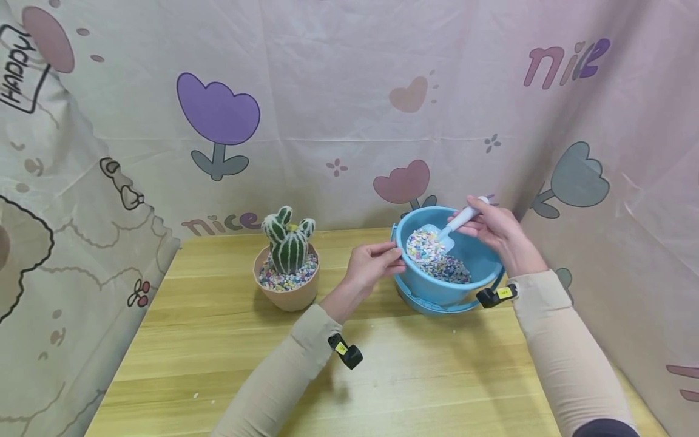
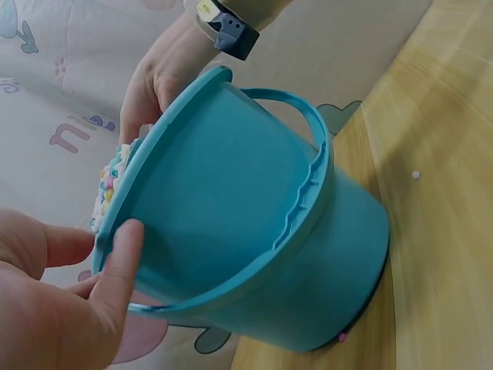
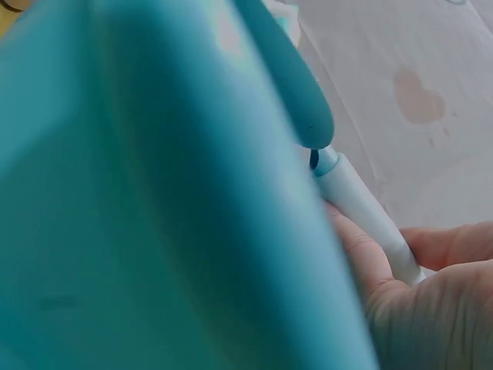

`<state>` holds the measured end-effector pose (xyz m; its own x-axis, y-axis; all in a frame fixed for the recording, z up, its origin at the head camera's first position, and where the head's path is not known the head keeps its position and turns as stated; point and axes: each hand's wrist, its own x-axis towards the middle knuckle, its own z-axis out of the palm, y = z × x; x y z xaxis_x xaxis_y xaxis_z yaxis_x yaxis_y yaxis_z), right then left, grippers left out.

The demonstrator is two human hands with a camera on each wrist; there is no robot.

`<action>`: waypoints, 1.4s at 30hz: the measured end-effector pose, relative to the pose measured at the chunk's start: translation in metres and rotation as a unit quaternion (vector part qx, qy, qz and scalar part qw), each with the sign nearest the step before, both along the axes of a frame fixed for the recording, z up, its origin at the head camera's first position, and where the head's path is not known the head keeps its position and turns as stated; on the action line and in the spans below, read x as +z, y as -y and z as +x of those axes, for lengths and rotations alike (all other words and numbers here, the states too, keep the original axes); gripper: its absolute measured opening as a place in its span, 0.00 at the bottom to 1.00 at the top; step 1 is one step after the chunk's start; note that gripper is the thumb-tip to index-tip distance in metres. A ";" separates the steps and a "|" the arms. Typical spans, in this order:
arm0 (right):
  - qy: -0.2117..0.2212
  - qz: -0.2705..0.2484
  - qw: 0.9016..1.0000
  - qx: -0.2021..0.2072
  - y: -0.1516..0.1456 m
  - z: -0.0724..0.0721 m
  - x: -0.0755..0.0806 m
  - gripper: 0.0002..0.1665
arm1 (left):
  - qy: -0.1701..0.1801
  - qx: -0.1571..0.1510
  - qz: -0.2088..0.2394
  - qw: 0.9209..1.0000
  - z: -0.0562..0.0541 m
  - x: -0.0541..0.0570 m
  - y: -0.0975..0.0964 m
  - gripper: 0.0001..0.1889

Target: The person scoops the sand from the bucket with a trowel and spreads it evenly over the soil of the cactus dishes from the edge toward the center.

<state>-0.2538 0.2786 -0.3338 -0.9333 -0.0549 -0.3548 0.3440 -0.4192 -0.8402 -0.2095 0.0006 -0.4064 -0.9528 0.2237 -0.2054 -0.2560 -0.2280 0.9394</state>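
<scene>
Inside the blue bucket (image 1: 437, 290) lie small multicoloured pebbles (image 1: 450, 271). My right hand (image 1: 499, 233) holds a small toy shovel by its white handle (image 1: 464, 218), tilted down toward the left. Its light blue blade carries a heap of pebbles (image 1: 423, 246) over the bucket's mouth. With thumb and fingers my left hand (image 1: 374, 266) pinches the bucket's left rim (image 2: 173, 116). The left wrist view shows the bucket's handle (image 2: 308, 116) hanging down along its outer side. In the right wrist view, the bucket's wall covers the shovel blade.
A cactus (image 1: 289, 252) stands in a peach-coloured pot (image 1: 292, 298) of multicoloured pebbles, left of the bucket on the wooden table (image 1: 382, 376). Stray pebbles (image 2: 416, 175) lie on the tabletop. A printed cloth (image 1: 327, 109) hangs behind and along both sides.
</scene>
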 end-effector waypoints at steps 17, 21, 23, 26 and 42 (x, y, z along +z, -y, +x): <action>0.013 -0.016 1.000 0.012 0.024 -0.007 0.005 0.19 | -0.162 0.107 -0.193 0.962 0.016 0.002 0.040 0.19; 0.015 -0.033 0.999 0.019 0.033 -0.009 0.007 0.20 | -0.221 0.141 -0.201 0.944 0.024 0.004 0.049 0.20; 0.017 -0.038 0.999 0.016 0.038 -0.011 0.007 0.20 | -0.244 0.152 -0.192 0.938 0.027 0.007 0.053 0.21; 0.023 -0.039 0.999 0.004 0.047 -0.014 0.007 0.21 | -0.275 0.166 -0.184 0.929 0.031 0.015 0.060 0.22; 0.004 -0.019 1.000 0.019 0.093 -0.021 0.002 0.40 | -0.364 0.263 -0.196 0.872 0.046 0.057 0.119 0.30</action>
<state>-0.2746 0.1854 -0.3318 -0.9276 -0.1041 -0.3588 0.3666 -0.4380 -0.8208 -0.1631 -0.1184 -0.3490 -0.8119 -0.2358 0.5341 0.4837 0.2406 0.8415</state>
